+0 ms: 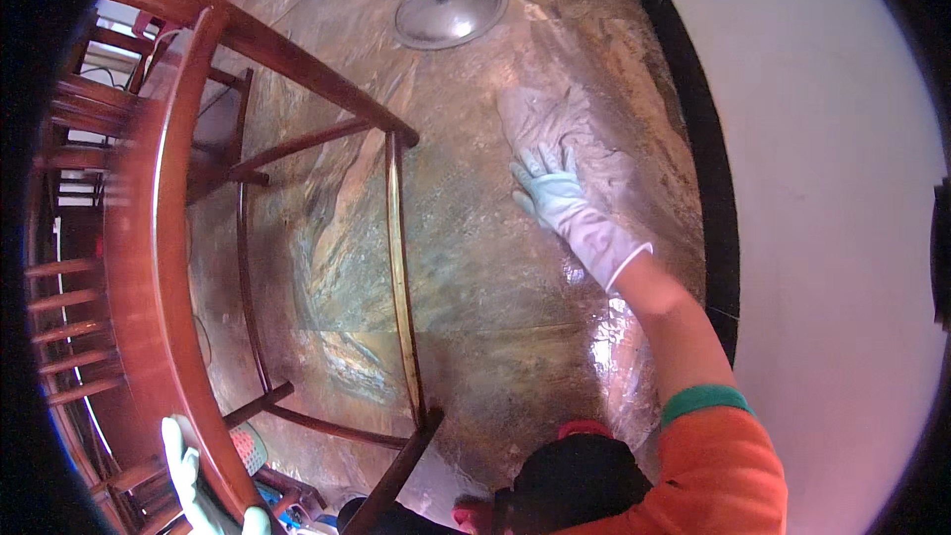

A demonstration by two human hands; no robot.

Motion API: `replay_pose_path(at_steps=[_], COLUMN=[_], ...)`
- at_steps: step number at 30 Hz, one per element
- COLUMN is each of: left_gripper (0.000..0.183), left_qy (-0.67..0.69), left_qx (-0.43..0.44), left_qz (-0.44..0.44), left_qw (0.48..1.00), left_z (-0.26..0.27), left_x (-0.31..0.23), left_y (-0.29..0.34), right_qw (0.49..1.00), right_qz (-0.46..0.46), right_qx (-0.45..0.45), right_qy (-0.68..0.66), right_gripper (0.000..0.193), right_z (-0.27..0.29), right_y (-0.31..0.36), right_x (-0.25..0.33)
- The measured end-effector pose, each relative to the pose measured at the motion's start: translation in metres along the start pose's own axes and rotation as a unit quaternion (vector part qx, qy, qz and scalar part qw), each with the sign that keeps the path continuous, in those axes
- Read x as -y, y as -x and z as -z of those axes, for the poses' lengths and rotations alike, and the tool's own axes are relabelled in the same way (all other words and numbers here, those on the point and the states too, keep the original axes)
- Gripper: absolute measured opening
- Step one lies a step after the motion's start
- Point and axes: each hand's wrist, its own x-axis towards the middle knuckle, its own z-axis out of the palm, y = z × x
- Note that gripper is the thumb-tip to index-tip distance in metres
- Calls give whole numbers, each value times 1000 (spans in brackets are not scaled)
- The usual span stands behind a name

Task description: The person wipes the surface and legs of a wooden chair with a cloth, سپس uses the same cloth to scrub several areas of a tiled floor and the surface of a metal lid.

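Note:
My right hand (557, 192), in a pale blue and lilac rubber glove, lies with fingers spread on a wet, greyish cloth (584, 129). The palm presses the cloth against the brown stone-patterned floor (475, 238). At the lower left, my left hand (193, 490) wears a pale green glove and spans the edge of a reddish-brown wooden bench (168, 337). Its fingers lie along one side of the wood and its thumb on the other; the picture's edge cuts off the rest.
A domed metal lid (452, 12) with a black knob lies on the floor ahead. A white wall (822, 238) with black skirting (720, 238) bounds the right. Bench legs and stretchers (401, 267) stand at the left, wooden chairs (69, 327) beyond. A green perforated basket (251, 448) sits below.

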Motion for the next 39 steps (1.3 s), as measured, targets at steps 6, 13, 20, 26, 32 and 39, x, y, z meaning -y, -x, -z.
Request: replay_pose_path(at_steps=[6, 13, 20, 26, 32, 39], left_gripper=[74, 71, 67, 67, 66, 57], left_qy=[-17, -61, -58, -69, -58, -83], left_qx=[0, 7, -12, -21, -75, -56], left_qz=[45, 49, 4, 2, -100, -134], left_qw=[999, 997, 998, 997, 990, 986], left_z=[0, 2, -4, -11, -20, -5], left_x=[-11, -9, -9, -17, 26, 38], left_y=[-2, -3, -6, -1, 13, 12], right_qw=[998, 948, 923, 913, 886, 870], right_qz=[23, -310, -382, -406, -461, -483], right_qx=[55, 69, -44, -37, -42, -50], right_qy=[-36, 7, 35, -11, -20, -87], right_gripper=[45, 53, 53, 53, 54, 61], right_z=[0, 43, 18, -6, -19, -35], right_y=[-95, -116, 7, 145, 299, 462], right_x=[-27, -118, -191, -118, -46, 41])
